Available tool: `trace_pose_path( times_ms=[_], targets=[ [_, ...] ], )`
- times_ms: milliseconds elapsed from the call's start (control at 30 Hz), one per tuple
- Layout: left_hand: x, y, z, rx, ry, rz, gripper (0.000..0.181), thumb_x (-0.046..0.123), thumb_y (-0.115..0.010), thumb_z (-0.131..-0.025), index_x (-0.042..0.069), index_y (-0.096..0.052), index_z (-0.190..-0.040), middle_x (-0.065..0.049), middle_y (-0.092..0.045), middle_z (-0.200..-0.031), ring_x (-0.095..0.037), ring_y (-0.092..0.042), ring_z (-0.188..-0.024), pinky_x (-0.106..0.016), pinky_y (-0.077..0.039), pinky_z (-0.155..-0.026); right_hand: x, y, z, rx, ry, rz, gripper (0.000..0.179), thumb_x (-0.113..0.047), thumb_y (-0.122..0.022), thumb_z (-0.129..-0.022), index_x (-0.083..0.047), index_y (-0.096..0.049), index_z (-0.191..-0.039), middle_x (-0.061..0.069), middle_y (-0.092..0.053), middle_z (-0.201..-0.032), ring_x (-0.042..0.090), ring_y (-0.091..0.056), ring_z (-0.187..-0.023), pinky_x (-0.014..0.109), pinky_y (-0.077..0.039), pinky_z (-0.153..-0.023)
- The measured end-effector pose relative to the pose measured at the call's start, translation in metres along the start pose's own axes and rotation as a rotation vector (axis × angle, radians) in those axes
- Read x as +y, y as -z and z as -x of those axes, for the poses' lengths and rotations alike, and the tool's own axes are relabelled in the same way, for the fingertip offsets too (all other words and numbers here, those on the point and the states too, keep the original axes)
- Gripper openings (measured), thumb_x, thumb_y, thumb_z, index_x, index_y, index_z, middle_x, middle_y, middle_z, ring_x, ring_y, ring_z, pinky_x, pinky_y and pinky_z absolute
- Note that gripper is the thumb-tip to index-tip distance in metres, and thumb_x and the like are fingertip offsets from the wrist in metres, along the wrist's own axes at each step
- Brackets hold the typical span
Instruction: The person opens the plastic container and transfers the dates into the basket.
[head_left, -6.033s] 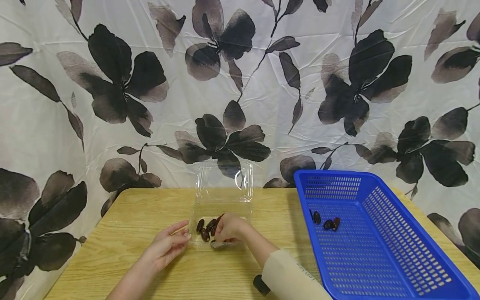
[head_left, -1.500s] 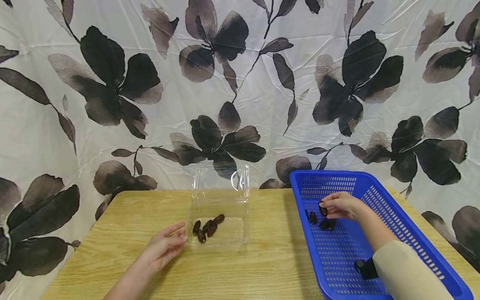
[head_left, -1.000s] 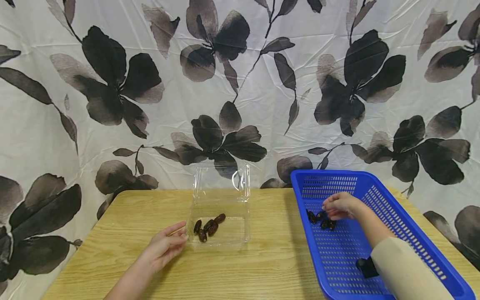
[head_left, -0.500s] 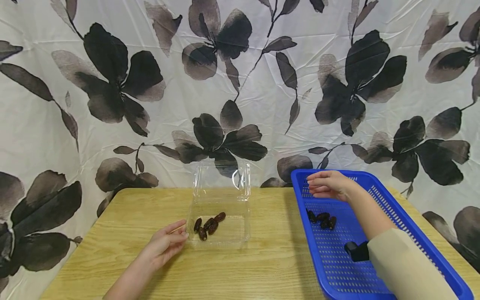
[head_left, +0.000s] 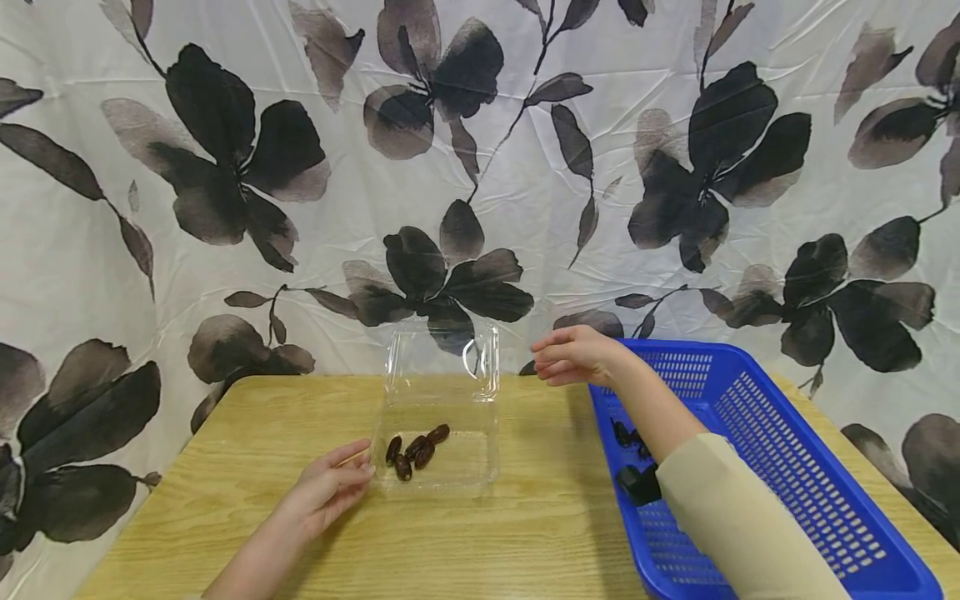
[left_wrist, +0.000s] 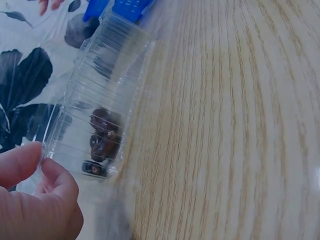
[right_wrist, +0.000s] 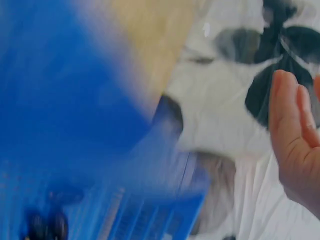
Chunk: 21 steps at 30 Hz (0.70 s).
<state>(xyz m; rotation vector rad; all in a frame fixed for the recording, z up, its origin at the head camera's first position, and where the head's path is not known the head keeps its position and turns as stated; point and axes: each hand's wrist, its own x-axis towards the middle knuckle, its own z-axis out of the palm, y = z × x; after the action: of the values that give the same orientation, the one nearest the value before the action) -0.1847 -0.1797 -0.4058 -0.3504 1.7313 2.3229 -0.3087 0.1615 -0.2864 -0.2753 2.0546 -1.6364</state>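
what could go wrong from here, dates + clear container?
1. The dates in the clear container lie bunched; grabbing one might drag a neighbour.
2. The left hand pinches only one side of the container, so a bump might swing it.
3. The right hand, right of the raised lid, might clip it reaching in.

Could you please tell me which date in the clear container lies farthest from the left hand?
The rightmost date, farthest back too; the other four lie nearer the left hand.
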Motion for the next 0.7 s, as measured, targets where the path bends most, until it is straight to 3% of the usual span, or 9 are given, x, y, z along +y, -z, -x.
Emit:
trace_pose_path(
  times_ms=[367,700],
  targets=[
    [0.001,0.001,0.002,0.005,0.002,0.004,0.069,-0.011,-0.057,-0.085,-0.007,-0.020,-0.144,-0.006,-0.045,-0.106,-0.010,-0.052,-0.083,-0.020,-0.048,-0.074,0.004,-0.072,-0.029,-0.046,-0.073,0.027,0.034,0.000,-0.056,-0.087,0.011,-0.051,-0.119,0.009,-0.058,-0.080,0.015,-0.060,-0.067,0.033,-0.055,-0.071],
    [0.001,0.000,0.001,0.002,0.005,0.015,0.071,-0.011,-0.058,-0.084,-0.008,-0.019,-0.144,-0.004,-0.046,-0.102,-0.010,-0.052,-0.082,-0.019,-0.048,-0.074,0.040,-0.128,-0.046,0.005,-0.094,-0.037,0.028,0.007,-0.058,-0.083,0.013,-0.055,-0.110,0.014,-0.059,-0.080,0.018,-0.058,-0.064,0.043,-0.053,-0.080]
  ],
)
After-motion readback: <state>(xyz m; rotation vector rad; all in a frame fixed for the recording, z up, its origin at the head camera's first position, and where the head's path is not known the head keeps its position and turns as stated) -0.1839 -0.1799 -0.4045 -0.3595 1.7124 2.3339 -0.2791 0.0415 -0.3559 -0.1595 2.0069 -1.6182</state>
